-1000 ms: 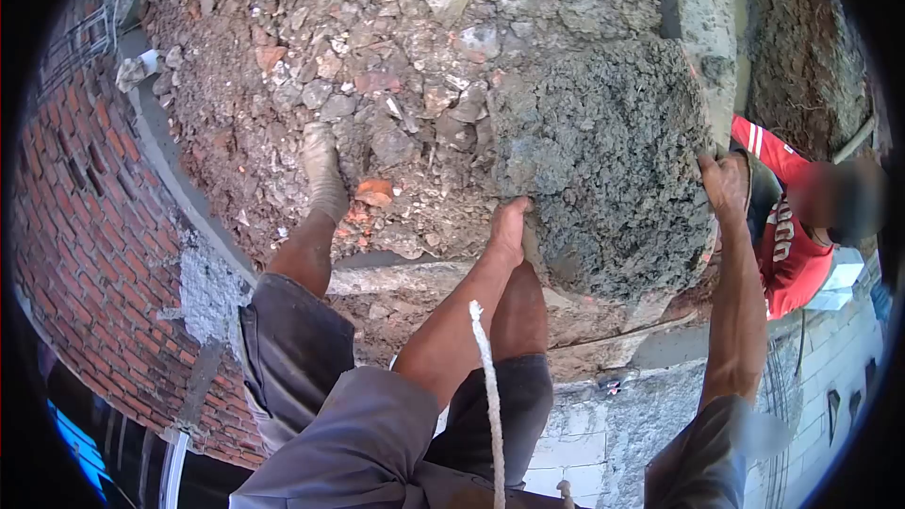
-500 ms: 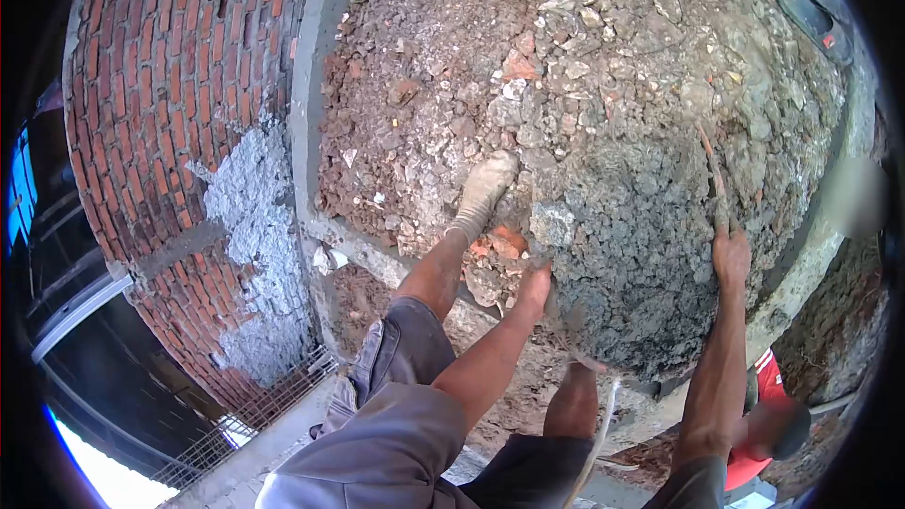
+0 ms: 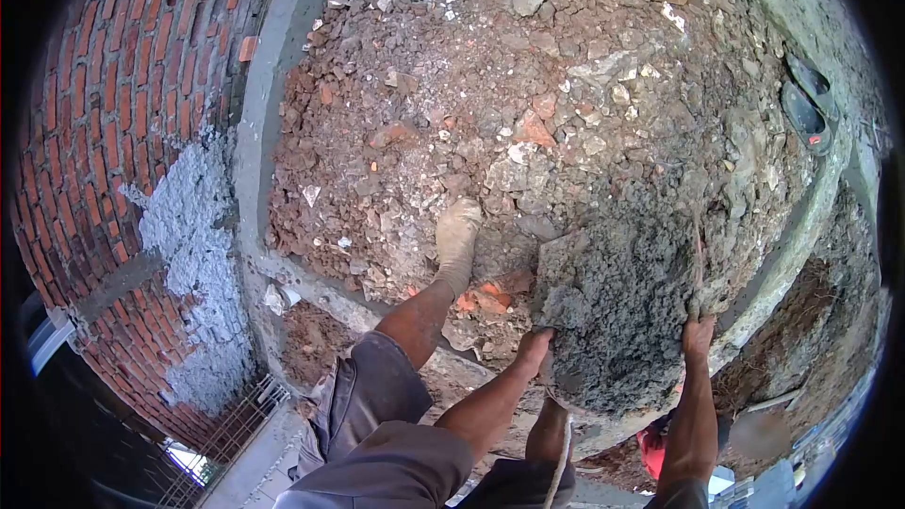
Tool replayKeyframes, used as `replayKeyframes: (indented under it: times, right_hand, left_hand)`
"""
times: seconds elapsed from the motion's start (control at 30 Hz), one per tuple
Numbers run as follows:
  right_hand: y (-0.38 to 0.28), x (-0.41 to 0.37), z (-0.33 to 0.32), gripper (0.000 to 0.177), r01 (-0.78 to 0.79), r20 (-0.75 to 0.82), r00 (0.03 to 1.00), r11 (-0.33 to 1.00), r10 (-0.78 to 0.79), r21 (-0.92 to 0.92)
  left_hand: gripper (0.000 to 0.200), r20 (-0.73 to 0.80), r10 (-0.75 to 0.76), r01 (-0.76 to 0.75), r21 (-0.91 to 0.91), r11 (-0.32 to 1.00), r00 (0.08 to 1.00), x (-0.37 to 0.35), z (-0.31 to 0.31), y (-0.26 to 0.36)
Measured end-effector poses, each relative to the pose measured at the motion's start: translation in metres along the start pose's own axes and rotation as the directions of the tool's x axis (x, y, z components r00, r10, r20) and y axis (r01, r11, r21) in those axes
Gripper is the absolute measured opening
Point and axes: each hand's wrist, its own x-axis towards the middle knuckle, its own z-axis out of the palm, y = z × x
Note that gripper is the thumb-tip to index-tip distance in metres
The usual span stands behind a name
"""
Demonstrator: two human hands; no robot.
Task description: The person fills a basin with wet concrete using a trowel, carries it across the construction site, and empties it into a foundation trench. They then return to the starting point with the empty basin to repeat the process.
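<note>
**Two-handed hold at the sides of a wet grey mass**

The rubble bed [image 3: 405,160] extends beyond and to the left of the grey mass [image 3: 617,311], the landmark here; a brick wall [image 3: 113,132] stands well to its left. The mass lies at the near right of the bed, between the hands. The step in hand appears to be steadying it from both sides; shifting it would call for matched effort from both arms. The left hand [image 3: 535,351], its forearm slanting up from below, meets the mass's near-left edge. The right hand [image 3: 699,337], its arm nearly upright in view, meets the right edge. Fingertips are hidden, so finger closure and anything gripped cannot be told. Orange brick fragments [image 3: 488,300] lie just left of the mass.
</note>
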Motion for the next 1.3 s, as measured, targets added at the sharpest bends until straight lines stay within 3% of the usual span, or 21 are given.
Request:
replayKeyframes:
  times: [0.03, 0.1, 0.13, 0.17, 0.23, 0.3, 0.33, 0.37, 0.4, 0.43, 0.5, 0.57, 0.63, 0.67, 0.8, 0.9, 0.97, 1.03, 1.1, 1.27, 1.3]
  right_hand:
    - [-0.018, -0.011, -0.004, 0.043, -0.100, -0.002, 0.995, 0.995, 0.100, -0.029]
    - [-0.055, -0.028, -0.014, 0.040, -0.114, 0.078, 0.991, 0.989, 0.106, 0.095]
    - [-0.088, -0.040, -0.021, 0.037, -0.142, 0.049, 0.989, 0.980, 0.136, 0.138]
    - [-0.072, -0.039, -0.010, 0.035, -0.119, -0.002, 0.993, 0.990, 0.120, 0.077]
    - [-0.160, -0.057, -0.037, 0.035, 0.057, 0.100, 0.994, 0.997, -0.052, -0.043]
    - [-0.227, -0.057, -0.039, 0.032, -0.364, 0.203, 0.927, 0.883, 0.314, 0.297]
    - [-0.278, -0.059, -0.050, 0.029, -0.169, 0.086, 0.980, 0.980, 0.177, -0.101]
    - [-0.340, -0.057, -0.061, 0.026, -0.376, 0.167, 0.915, 0.926, 0.368, 0.021]
    - [-0.324, -0.035, -0.042, 0.026, -0.094, 0.206, 0.969, 0.974, 0.137, -0.205]
    - [-0.307, -0.012, -0.023, 0.026, 0.200, 0.296, 0.952, 0.891, -0.078, -0.408]
    - [-0.382, 0.038, -0.017, 0.027, 0.556, 0.585, 0.781, 0.673, -0.221, -0.487]
    - [-0.471, 0.088, 0.002, 0.029, 0.453, 0.562, 0.804, 0.812, -0.194, -0.368]
    - [-0.514, 0.145, 0.057, 0.032, -0.049, 0.588, 0.800, 0.990, 0.118, -0.133]
    - [-0.536, 0.173, 0.084, 0.033, -0.309, 0.580, 0.769, 0.951, 0.270, -0.034]
    - [-0.526, 0.179, 0.150, 0.031, -0.293, 0.397, 0.861, 0.948, 0.317, -0.122]
    - [-0.531, 0.147, 0.150, 0.029, -0.289, 0.316, 0.892, 0.945, 0.324, -0.153]
    - [-0.523, 0.153, 0.149, 0.029, -0.228, 0.330, 0.901, 0.955, 0.280, -0.188]
    - [-0.487, 0.177, 0.157, 0.030, -0.072, 0.380, 0.911, 0.968, 0.162, -0.240]
    - [-0.441, 0.198, 0.173, 0.030, 0.045, 0.407, 0.912, 0.970, 0.058, -0.240]
    - [-0.405, 0.201, 0.183, 0.029, 0.156, 0.490, 0.868, 0.981, -0.081, -0.115]
    - [-0.423, 0.186, 0.169, 0.028, 0.229, 0.494, 0.862, 0.957, -0.115, -0.176]
  left_hand:
    - [0.043, 0.029, 0.071, -0.071, 0.018, 0.997, 0.997, -0.027, 0.001, 0.028]
    - [0.044, -0.069, 0.147, -0.124, 0.263, 0.957, 0.987, -0.049, -0.015, 0.062]
    - [0.045, -0.108, 0.200, -0.143, 0.395, 0.908, 0.974, -0.064, -0.022, 0.086]
    - [0.045, -0.142, 0.266, -0.156, 0.523, 0.838, 0.953, -0.081, -0.033, 0.113]
    - [0.047, -0.046, 0.370, -0.313, 0.442, 0.841, 0.928, -0.101, -0.061, 0.154]
    - [0.040, -0.165, 0.342, -0.205, 0.543, 0.815, 0.925, -0.092, -0.089, 0.187]
    - [0.047, -0.109, 0.370, -0.241, 0.587, 0.773, 0.923, -0.081, -0.108, 0.206]
    - [0.055, -0.048, 0.394, -0.280, 0.626, 0.728, 0.918, -0.077, -0.125, 0.232]
    - [0.056, -0.073, 0.315, -0.223, 0.560, 0.798, 0.946, -0.134, -0.132, 0.287]
    - [0.058, -0.088, 0.227, -0.156, 0.489, 0.858, 0.970, -0.193, -0.141, 0.344]
    - [0.061, -0.049, 0.281, -0.199, 0.591, 0.782, 0.958, -0.146, -0.184, 0.389]
    - [0.059, 0.046, 0.428, -0.400, 0.458, 0.794, 0.903, -0.138, -0.211, 0.454]
    - [0.045, 0.110, 0.230, -0.230, -0.012, 0.973, 0.967, -0.107, -0.242, 0.505]
    - [0.044, 0.103, 0.257, -0.250, -0.075, 0.965, 0.961, -0.099, -0.249, 0.527]
    - [0.044, -0.046, 0.200, -0.205, -0.153, 0.967, 0.979, -0.051, -0.309, 0.511]
    - [0.052, -0.173, 0.281, -0.298, -0.083, 0.951, 0.944, -0.007, -0.321, 0.454]
    - [0.056, -0.257, 0.308, -0.329, -0.043, 0.944, 0.916, -0.060, -0.306, 0.463]
    - [0.054, -0.318, 0.386, -0.365, 0.127, 0.922, 0.866, -0.088, -0.294, 0.473]
    - [0.045, -0.323, 0.542, -0.378, 0.450, 0.809, 0.776, -0.084, -0.298, 0.473]
    - [0.051, -0.373, 0.493, -0.324, 0.431, 0.842, 0.786, -0.058, -0.300, 0.474]
    - [0.053, -0.369, 0.470, -0.321, 0.398, 0.859, 0.801, -0.056, -0.298, 0.477]
